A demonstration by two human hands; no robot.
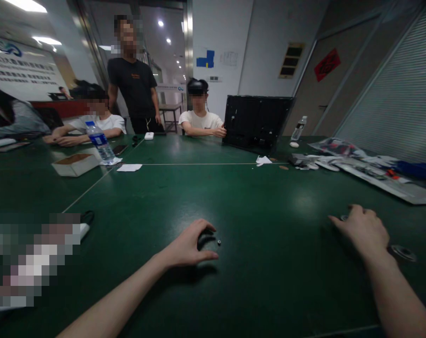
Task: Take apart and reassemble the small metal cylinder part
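In the head view, a small metal nut [219,242] is seen on the green table [269,197], at the mouth of the gap between the left hand's [185,246] thumb and fingers, which are spread apart. The right hand [364,230] is held, fingers loosely parted, over a round piece [344,218] mostly hidden beneath; whether it is gripped cannot be told. A round metal part [403,252] is seen just beside the right wrist. Between the hands, a wide stretch of green surface is offered, crossed far off by a pale seam [198,164]. The far side is bounded by a black panel [257,122], the far right by a tray [385,180].
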